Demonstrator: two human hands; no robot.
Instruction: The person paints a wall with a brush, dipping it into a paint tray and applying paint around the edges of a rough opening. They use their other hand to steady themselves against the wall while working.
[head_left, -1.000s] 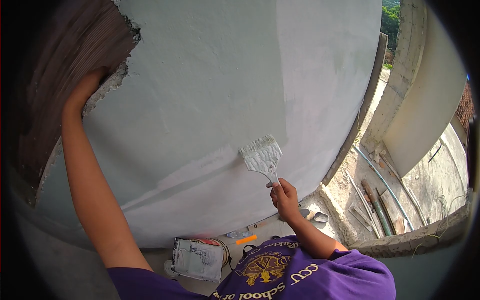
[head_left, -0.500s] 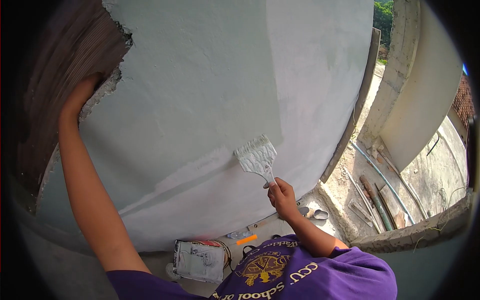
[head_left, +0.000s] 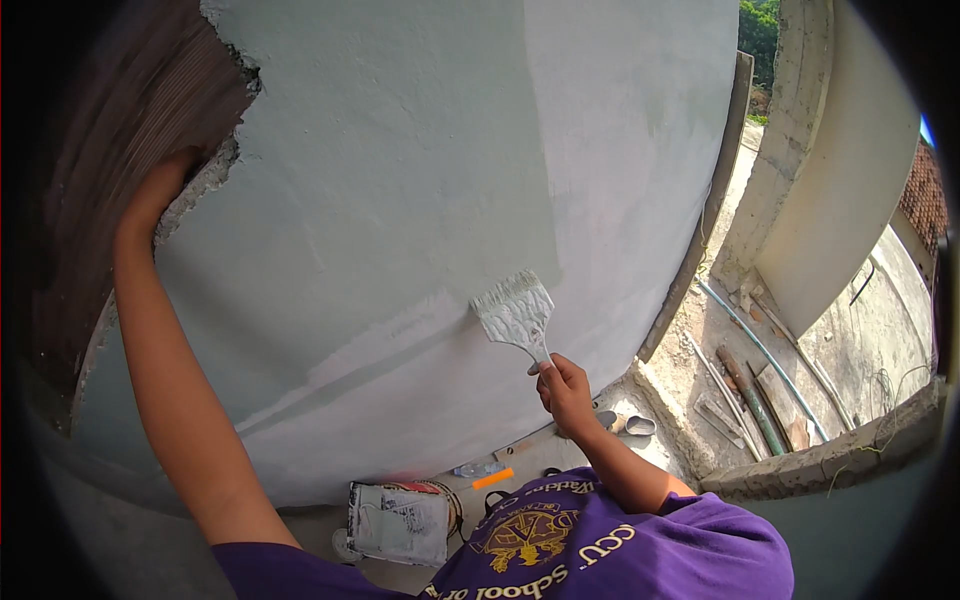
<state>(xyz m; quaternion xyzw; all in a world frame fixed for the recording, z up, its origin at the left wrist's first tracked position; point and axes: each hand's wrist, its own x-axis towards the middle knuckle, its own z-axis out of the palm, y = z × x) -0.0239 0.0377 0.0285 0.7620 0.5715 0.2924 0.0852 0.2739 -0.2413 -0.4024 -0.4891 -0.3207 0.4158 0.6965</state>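
Note:
A wide brush (head_left: 516,312) coated in pale paint is in my right hand (head_left: 566,392), whose fingers wrap round its handle. Its bristles point up and left at the wall (head_left: 380,180), which is grey-green with whiter painted patches to the right and below. At the upper left, my left hand (head_left: 165,185) reaches to the broken plaster edge beside a dark ridged surface (head_left: 130,110); its fingers are hidden in shadow. Below the wall stands a paint-smeared container (head_left: 400,522).
An orange strip (head_left: 492,478) and a pair of shoes (head_left: 638,426) lie on the floor near the wall's foot. Beyond a low ledge (head_left: 830,465) at the right are pipes (head_left: 765,335) and rubble. A concrete post (head_left: 785,130) rises at the upper right.
The view has shifted very slightly, so the wall's right edge and the outside area sit a little further left. Both hands and the brush hold nearly the same places.

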